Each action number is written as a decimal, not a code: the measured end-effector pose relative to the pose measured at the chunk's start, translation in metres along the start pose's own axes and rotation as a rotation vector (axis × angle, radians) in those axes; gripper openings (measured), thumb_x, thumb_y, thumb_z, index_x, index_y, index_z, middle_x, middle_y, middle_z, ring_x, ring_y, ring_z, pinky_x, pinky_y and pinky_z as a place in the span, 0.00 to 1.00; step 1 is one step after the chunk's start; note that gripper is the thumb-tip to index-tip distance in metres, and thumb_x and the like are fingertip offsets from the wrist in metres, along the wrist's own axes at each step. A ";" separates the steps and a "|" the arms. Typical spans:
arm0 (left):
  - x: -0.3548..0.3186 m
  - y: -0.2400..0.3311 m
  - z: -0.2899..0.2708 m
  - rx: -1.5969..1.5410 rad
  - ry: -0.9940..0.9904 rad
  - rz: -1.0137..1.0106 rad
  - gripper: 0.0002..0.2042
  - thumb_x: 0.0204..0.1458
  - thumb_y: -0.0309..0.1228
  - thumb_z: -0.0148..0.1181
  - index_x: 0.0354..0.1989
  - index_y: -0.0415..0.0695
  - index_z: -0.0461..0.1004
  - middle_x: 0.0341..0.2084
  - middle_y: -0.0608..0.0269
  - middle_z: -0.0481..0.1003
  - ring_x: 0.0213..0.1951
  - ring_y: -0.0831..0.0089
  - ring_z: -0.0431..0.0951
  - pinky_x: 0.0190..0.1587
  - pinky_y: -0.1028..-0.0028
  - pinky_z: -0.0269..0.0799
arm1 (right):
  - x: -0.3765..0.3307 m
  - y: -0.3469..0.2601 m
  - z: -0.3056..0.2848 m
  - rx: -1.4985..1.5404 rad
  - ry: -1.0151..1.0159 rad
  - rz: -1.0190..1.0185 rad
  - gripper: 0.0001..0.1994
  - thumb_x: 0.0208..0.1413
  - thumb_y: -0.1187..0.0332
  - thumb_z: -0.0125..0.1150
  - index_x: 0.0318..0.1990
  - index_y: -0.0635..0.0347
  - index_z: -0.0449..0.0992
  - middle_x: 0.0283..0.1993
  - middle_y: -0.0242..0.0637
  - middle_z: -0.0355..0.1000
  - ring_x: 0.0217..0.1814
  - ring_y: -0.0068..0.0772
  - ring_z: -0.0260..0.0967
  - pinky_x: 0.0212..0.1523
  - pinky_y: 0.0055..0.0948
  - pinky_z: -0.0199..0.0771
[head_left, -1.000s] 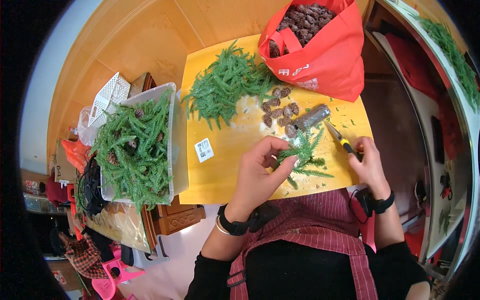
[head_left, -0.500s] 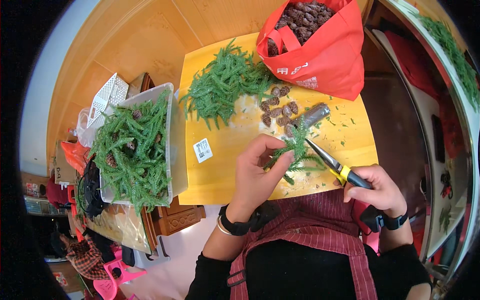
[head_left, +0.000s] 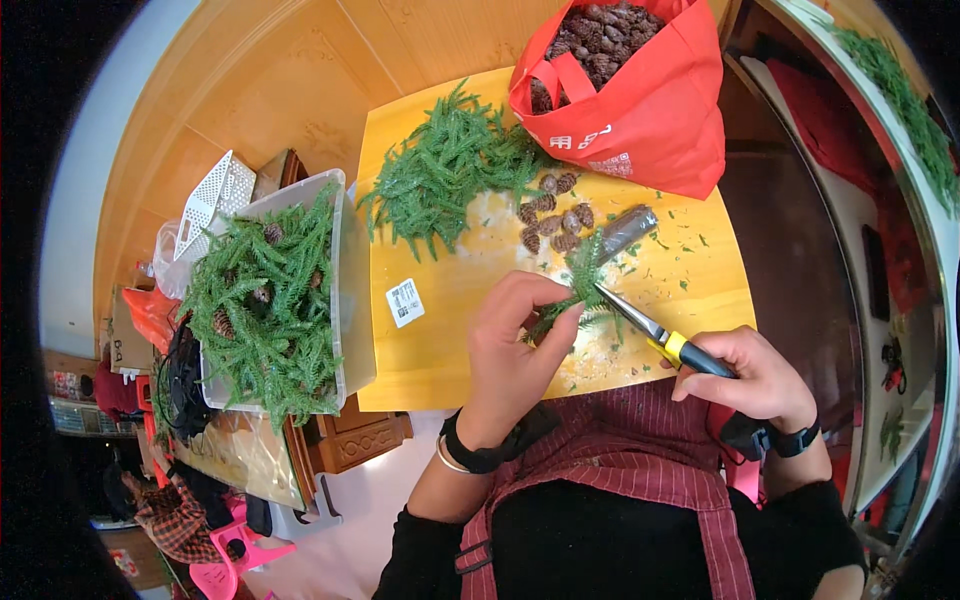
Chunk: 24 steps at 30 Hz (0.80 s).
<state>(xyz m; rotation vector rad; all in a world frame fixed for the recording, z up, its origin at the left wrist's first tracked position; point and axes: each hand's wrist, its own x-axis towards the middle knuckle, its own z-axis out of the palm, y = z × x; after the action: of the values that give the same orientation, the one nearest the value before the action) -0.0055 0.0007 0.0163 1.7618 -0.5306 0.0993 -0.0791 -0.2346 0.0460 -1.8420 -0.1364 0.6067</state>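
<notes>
My left hand [head_left: 522, 335] pinches a green artificial pine sprig [head_left: 588, 268] between thumb and fingers above the near part of the yellow table. My right hand [head_left: 745, 372] is wrapped round the black and yellow handles of long-nose pliers [head_left: 655, 331]. The pliers' tips meet the sprig at its right side; whether they grip it I cannot tell. Just beyond lie several brown pine cones [head_left: 550, 225] and a dark bundle in clear wrap [head_left: 627, 232]. A pile of pine sprigs [head_left: 455, 165] rests at the far left of the tabletop.
A red bag [head_left: 640, 125] full of pine cones stands at the table's [head_left: 430, 350] far right. Left of the table, a clear plastic bin [head_left: 352, 300] holds sprigs with cones. A white label [head_left: 405, 302] lies near the left edge. Further left, a person [head_left: 175, 520] sits by pink stools.
The pliers have shifted slightly left, their tips now against the sprig. The sprig has turned more upright in my left hand.
</notes>
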 end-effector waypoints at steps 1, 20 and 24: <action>0.001 0.003 -0.001 0.118 -0.009 0.080 0.06 0.43 0.16 0.55 0.29 0.37 0.67 0.27 0.65 0.68 0.28 0.79 0.70 0.31 0.82 0.67 | 0.001 -0.002 0.001 0.022 0.012 0.014 0.06 0.46 0.74 0.57 0.32 0.67 0.73 0.28 0.34 0.73 0.32 0.20 0.69 0.37 0.19 0.65; -0.002 0.005 0.004 -0.373 -0.107 -0.357 0.06 0.46 0.23 0.57 0.31 0.34 0.70 0.23 0.67 0.70 0.22 0.84 0.70 0.24 0.84 0.68 | 0.029 0.000 0.004 0.304 -0.142 -0.062 0.09 0.51 0.70 0.55 0.38 0.66 0.72 0.35 0.33 0.73 0.40 0.19 0.67 0.44 0.19 0.65; -0.002 0.006 0.006 -0.383 -0.078 -0.383 0.05 0.46 0.23 0.57 0.30 0.35 0.69 0.21 0.68 0.71 0.21 0.85 0.70 0.22 0.85 0.66 | 0.032 0.001 0.007 0.317 -0.103 -0.103 0.08 0.51 0.68 0.55 0.33 0.65 0.72 0.28 0.31 0.71 0.33 0.17 0.66 0.36 0.20 0.66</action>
<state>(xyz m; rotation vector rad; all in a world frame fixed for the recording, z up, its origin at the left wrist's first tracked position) -0.0106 -0.0053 0.0191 1.4641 -0.2389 -0.3214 -0.0554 -0.2166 0.0328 -1.4896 -0.1909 0.6137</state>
